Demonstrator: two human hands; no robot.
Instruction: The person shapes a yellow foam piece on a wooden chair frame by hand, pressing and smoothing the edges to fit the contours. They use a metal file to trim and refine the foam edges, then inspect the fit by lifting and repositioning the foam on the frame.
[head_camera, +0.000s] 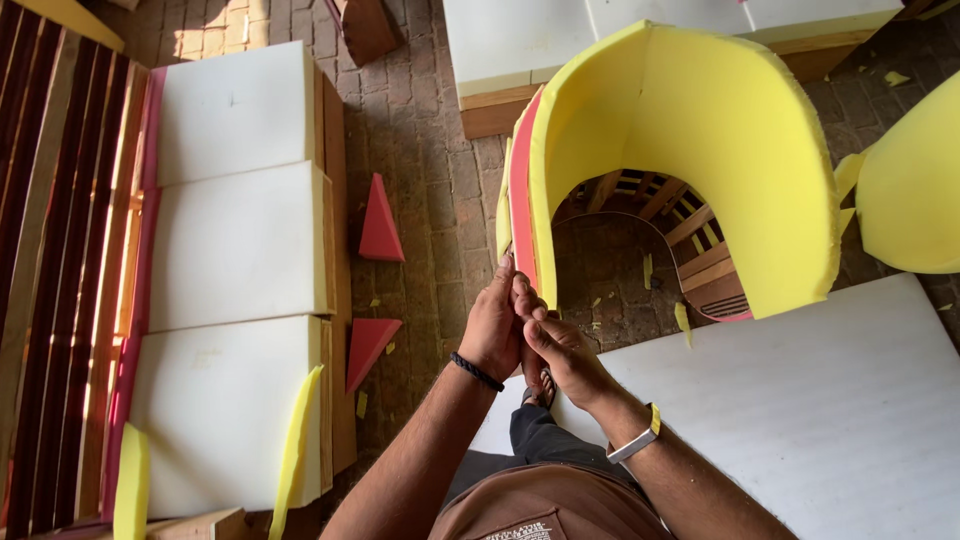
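Observation:
A curved sheet of yellow foam (700, 130) arches over a wooden chair frame (690, 230), with a strip of pink foam (523, 190) along its left edge. My left hand (495, 325) and my right hand (560, 350) meet at the bottom of that left edge, fingers pinched together on the foam's lower corner. The left wrist wears a black band, the right a white one with a yellow scrap stuck to it. Whether a small tool is between the fingers is hidden.
A wooden sofa frame (60, 250) with three white foam cushions (235, 250) lies at the left. Two pink foam wedges (380, 225) sit on the brick floor. A large white foam sheet (800, 400) lies at the right, more yellow foam (910, 190) at the far right.

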